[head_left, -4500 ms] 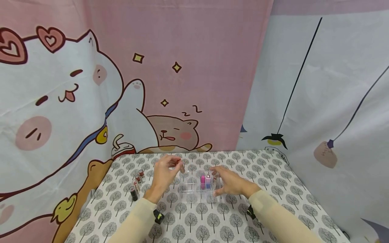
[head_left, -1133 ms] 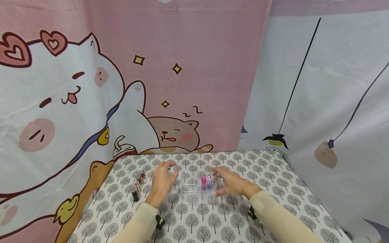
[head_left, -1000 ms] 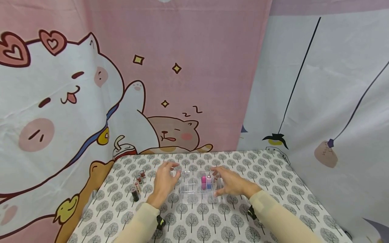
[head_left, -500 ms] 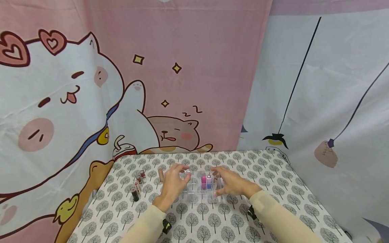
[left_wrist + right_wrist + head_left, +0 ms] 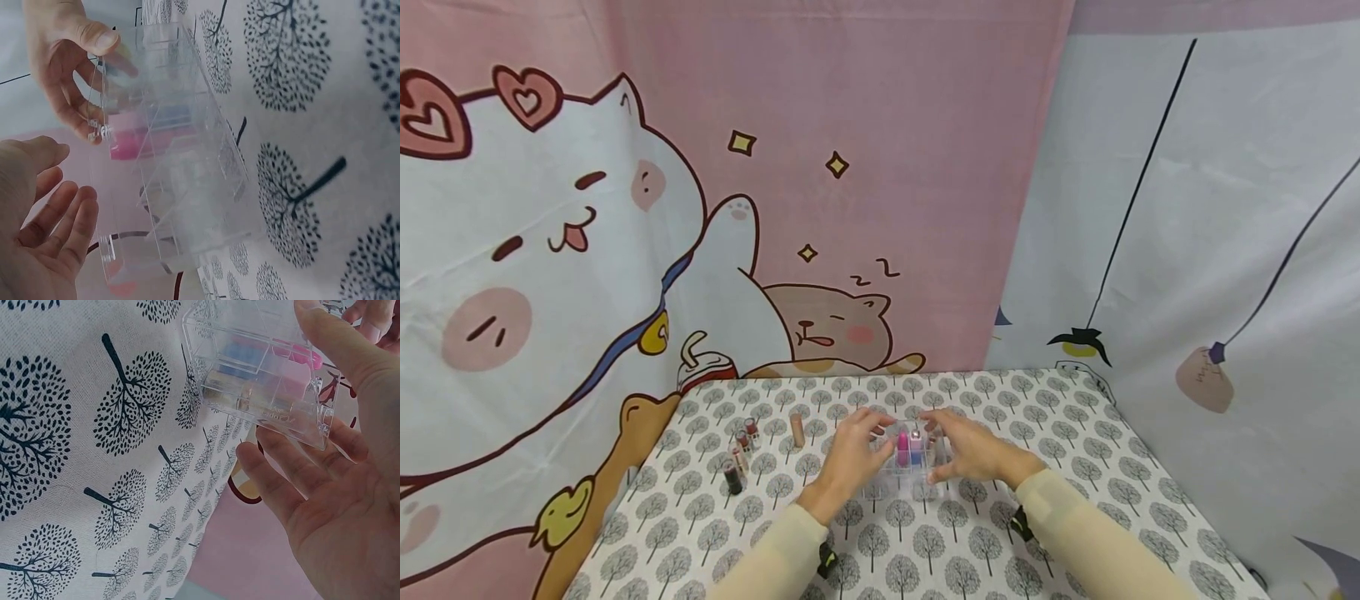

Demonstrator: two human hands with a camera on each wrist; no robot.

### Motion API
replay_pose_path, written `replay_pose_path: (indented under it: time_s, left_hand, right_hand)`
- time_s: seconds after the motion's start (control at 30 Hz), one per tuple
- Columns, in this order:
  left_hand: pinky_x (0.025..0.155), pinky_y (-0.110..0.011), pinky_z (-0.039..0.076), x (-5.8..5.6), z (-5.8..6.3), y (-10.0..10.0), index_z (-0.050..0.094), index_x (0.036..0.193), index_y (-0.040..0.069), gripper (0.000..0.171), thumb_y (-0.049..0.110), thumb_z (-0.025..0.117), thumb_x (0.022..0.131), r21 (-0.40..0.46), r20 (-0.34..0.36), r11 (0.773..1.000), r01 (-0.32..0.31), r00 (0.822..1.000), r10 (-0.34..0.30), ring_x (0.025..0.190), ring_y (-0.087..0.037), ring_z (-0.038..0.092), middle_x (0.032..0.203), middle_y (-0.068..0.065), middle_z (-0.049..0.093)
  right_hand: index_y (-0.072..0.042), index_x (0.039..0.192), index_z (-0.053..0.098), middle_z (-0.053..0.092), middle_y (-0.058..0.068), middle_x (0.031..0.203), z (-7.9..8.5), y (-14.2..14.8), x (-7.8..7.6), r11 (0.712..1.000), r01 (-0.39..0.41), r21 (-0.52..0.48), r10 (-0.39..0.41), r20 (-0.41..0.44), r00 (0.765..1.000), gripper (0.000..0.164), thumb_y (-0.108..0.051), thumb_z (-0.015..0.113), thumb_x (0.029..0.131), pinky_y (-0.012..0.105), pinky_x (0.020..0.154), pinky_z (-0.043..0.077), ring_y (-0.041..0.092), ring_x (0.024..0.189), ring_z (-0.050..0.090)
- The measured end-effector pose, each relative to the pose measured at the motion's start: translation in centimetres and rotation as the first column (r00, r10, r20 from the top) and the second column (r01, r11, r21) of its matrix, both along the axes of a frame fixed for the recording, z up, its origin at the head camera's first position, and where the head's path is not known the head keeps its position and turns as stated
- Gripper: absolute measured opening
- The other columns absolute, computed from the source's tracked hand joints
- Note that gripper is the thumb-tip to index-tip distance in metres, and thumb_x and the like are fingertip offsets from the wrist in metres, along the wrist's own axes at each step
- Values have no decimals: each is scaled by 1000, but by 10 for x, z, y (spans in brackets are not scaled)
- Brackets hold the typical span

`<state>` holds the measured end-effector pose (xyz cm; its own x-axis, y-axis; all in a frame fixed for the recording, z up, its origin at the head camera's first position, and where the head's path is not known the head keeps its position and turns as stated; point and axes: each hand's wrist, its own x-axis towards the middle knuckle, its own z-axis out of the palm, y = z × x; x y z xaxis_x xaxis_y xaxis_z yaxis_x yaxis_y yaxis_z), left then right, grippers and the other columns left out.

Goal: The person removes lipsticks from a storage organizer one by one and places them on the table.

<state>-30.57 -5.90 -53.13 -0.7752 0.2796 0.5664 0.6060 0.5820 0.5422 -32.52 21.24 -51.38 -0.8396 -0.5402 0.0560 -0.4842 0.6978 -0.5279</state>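
Clear case [image 5: 895, 485] stands on the counter [image 5: 955, 542], right hand [image 5: 967, 450] grasping its right end. Left hand [image 5: 852, 454], fingers released, has shifted from the tan tube [image 5: 797, 431] to the case, where work apparently centres.

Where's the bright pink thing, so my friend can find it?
Start at the tree-print tablecloth. The clear box sits between the left hand and right hand. Inside, the pink tube is just left of a paler pink and blue item; it alone is vivid pink.

Head camera looking forward, down over table [image 5: 940, 533]; wrist cameras peering close, tilting sideways, both sharing box [image 5: 187, 206] from opposite sides.
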Motion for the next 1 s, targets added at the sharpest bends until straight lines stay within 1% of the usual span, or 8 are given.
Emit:
replay_pose_path:
  time_s: [0.13,0.27,0.37,0.53,0.6,0.77,1.0]
  left_hand:
    - [89,-37,77,-3,-2,8,83,125,4,27,4,91,99,-27,40,999,24,999,-23,102,-31,86,122,-14,82]
    - [85,-31,76,-4,-5,14,83,128,2,30,6,92,99,-71,72,997,9,997,-4,101,-31,86,124,-16,84]
    - [84,-28,75,-5,-6,18,83,128,2,30,6,92,99,-83,89,997,-2,996,9,102,-31,87,125,-16,84]
    - [87,-33,76,-7,-8,21,84,126,1,27,5,90,100,-76,95,997,5,995,3,104,-32,88,124,-18,85]
    - [88,-33,76,-8,-9,21,85,126,2,27,4,90,100,-74,96,997,8,995,-1,105,-32,88,124,-18,85]
    - [90,-29,75,-10,-11,19,86,125,5,27,5,92,99,-85,114,996,9,993,1,107,-30,88,127,-15,85]
    - [91,-25,73,-11,-12,20,87,126,10,28,8,93,99,-104,144,994,-13,989,28,109,-28,86,126,-11,86]
  right_hand:
    - [-14,177,43,68,17,161,-1,1,0,1000,7,-2,-7,3,1000,113,-37,105,86,72,124,58,38,143,71]
    - [-15,178,43,67,15,162,-2,1,1,1000,17,-6,-17,15,1000,113,-37,105,86,72,125,58,37,144,70]
    - [-16,178,43,67,14,163,-2,1,1,1000,18,-12,-18,23,1000,113,-36,105,86,73,125,57,37,145,70]
    - [-16,178,43,67,12,163,-1,1,1,1000,16,-14,-15,18,1000,113,-38,105,85,72,126,57,36,146,70]
    - [-17,178,43,67,11,163,0,1,0,1000,16,-14,-15,15,1000,113,-38,105,86,71,126,57,35,146,70]
    - [-18,178,43,67,12,163,1,0,1,1000,21,-13,-20,15,1000,113,-38,105,86,72,126,57,36,146,70]
    - [-20,178,43,67,10,163,-1,1,0,1000,28,-13,-27,21,999,113,-39,105,85,74,126,56,36,145,70]
